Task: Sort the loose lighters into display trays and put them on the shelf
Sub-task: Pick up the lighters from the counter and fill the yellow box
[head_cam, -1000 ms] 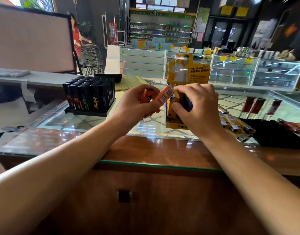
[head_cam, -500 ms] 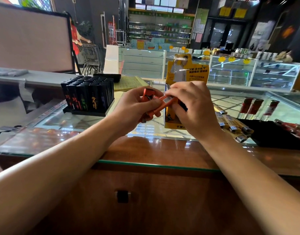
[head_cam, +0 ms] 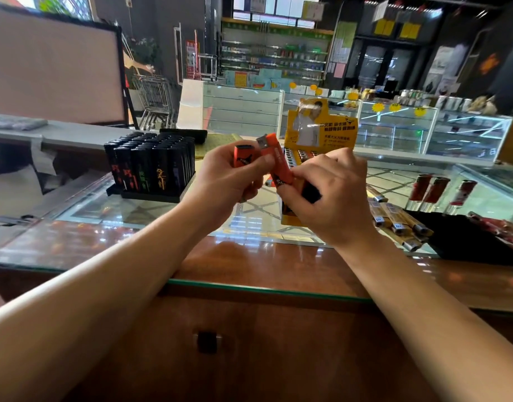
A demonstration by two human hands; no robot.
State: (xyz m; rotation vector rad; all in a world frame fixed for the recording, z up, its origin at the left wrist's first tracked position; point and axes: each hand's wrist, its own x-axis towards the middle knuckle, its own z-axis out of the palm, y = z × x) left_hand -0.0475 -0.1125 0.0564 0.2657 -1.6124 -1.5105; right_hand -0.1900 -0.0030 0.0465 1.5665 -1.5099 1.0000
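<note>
On the glass counter (head_cam: 110,216), the black tray of dark lighters (head_cam: 151,166) at ten o'clock looks full and sorted. The yellow display tray (head_cam: 322,132) at twelve holds some lighters; more lie loose (head_cam: 394,219) at three o'clock. Your left hand (head_cam: 223,184) grips one orange lighter (head_cam: 243,156); your right hand (head_cam: 327,195) pinches another (head_cam: 275,158) plus something dark. By my reckoning, nothing is shelved yet.
</note>
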